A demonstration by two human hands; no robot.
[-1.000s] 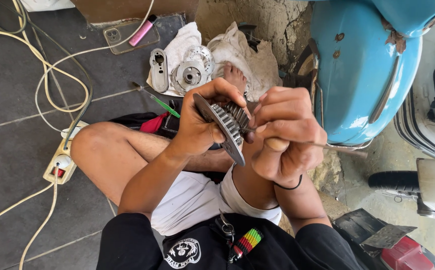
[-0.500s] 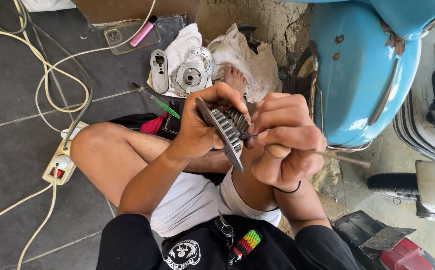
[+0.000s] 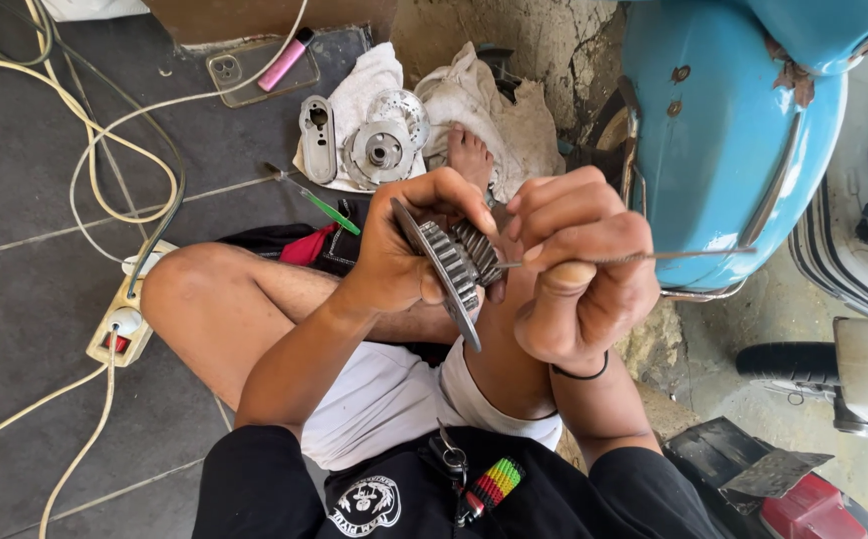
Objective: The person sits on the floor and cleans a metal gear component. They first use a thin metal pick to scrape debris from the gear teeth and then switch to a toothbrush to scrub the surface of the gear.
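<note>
My left hand point(image 3: 399, 265) grips the gear point(image 3: 454, 262) above my knee point(image 3: 179, 284). My right hand point(image 3: 578, 269), just right of the gear, is closed on a thin rod point(image 3: 653, 257) whose tip touches the gear's teeth. Metal parts point(image 3: 374, 145) lie on a rag point(image 3: 369, 85) beyond the gear.

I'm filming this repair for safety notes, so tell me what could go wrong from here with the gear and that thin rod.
1. The right hand pushes the thin rod into the gear toward the left hand; a slip could jab those fingers.
2. The gear is held in the air above bare legs; dropped, its teeth could hurt.
3. The power strip and cables lie beside the knee, likely easy to snag.
</note>
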